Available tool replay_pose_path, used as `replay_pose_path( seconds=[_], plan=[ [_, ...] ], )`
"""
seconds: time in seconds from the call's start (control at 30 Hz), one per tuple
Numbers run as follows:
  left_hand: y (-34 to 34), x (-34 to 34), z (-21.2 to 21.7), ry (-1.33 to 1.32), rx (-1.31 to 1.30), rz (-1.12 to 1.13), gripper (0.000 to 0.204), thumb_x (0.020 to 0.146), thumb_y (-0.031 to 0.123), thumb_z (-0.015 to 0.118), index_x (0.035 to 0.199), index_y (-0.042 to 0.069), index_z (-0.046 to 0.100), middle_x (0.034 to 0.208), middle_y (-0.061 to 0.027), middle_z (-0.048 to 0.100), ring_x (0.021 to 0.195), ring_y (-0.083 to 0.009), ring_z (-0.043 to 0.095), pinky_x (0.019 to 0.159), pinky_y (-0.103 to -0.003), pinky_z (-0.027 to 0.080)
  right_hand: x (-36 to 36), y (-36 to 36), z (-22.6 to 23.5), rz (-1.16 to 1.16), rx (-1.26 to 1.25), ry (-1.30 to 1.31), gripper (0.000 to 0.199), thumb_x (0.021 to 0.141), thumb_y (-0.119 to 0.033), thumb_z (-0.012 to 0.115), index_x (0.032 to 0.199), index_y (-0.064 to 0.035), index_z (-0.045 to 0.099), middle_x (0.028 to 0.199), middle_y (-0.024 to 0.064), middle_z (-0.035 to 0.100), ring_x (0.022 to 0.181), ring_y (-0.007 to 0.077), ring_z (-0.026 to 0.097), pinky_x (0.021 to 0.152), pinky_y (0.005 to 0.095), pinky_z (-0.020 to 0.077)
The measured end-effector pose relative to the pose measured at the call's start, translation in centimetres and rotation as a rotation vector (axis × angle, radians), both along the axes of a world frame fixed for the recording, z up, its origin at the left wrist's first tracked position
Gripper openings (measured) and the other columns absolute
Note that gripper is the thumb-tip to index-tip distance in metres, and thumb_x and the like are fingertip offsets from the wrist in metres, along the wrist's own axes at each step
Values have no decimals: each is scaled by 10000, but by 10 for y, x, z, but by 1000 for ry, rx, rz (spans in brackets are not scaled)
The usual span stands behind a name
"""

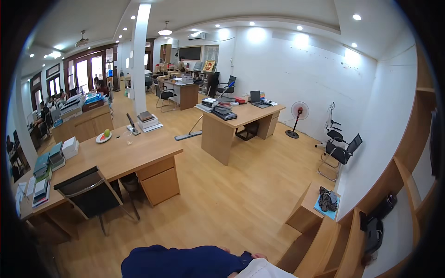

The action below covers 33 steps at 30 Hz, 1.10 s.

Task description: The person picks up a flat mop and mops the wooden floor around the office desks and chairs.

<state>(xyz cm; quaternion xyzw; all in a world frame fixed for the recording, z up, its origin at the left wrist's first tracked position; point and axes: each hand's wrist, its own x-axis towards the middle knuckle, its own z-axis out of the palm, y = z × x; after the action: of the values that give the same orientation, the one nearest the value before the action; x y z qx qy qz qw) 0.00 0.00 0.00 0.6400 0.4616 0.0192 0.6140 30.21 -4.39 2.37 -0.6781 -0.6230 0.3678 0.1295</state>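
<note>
Dark navy cloth (181, 262), which looks like a sleeve or garment, fills the lower edge in front of me. Beside it on the right lies a piece of white cloth (264, 269). Only small bits of my hands show around these cloths. A sliver of skin, perhaps my left hand (225, 249), peeks over the top of the navy cloth. Some fingers, perhaps my right hand (258, 255), appear just above the white cloth, close to a dark blue flap. Most of both hands is hidden, so I cannot tell what they grip.
A wooden desk (153, 162) with books, a fruit plate (104, 136) and a black chair (90, 190) stands at left. Another desk (215, 139) holds a laptop (259, 98). A floor mop (188, 135), fan (300, 111), chairs (345, 150) and wooden shelving (320, 241) stand around.
</note>
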Motion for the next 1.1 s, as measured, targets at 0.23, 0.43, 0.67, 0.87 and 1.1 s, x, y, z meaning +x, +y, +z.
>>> replay_pose_path(
  seconds=[0.23, 0.43, 0.67, 0.87, 1.1],
  plan=[
    [105, 49, 28, 46, 141, 16, 317, 810, 364, 598, 945, 86, 668, 916, -113, 671, 870, -253, 627, 802, -341, 445, 74, 73, 32, 77, -163, 302, 328, 863, -359, 591, 942, -51, 673, 723, 80, 646, 711, 184, 621, 668, 317, 489],
    [133, 66, 28, 110, 157, 67, 304, 807, 362, 605, 898, 79, 670, 851, -114, 666, 814, -250, 627, 752, -356, 453, 117, 98, -15, 63, -198, 399, 332, 860, -355, 596, 934, -41, 672, 722, 77, 644, 708, 176, 620, 666, 312, 490],
    [166, 59, 29, 193, 184, 95, 296, 803, 359, 614, 843, 72, 672, 776, -115, 659, 750, -245, 627, 695, -375, 462, 123, 110, -90, 14, -227, 518, 336, 857, -351, 602, 925, -29, 670, 721, 73, 643, 704, 166, 618, 664, 306, 490],
    [226, 43, 33, 206, 255, 107, 296, 800, 357, 621, 796, 65, 675, 712, -116, 654, 695, -241, 627, 645, -390, 470, 99, 154, -126, -43, -196, 565, 340, 855, -347, 607, 917, -19, 669, 719, 70, 641, 701, 157, 617, 662, 300, 490],
    [349, 43, 60, 128, 445, 125, 348, 810, 374, 550, 753, 54, 675, 696, -147, 646, 677, -271, 632, 637, -409, 477, 112, 266, -97, -339, -391, 443, 366, 829, -351, 628, 962, -12, 661, 796, 98, 670, 774, 158, 634, 724, 298, 500]
  ],
)
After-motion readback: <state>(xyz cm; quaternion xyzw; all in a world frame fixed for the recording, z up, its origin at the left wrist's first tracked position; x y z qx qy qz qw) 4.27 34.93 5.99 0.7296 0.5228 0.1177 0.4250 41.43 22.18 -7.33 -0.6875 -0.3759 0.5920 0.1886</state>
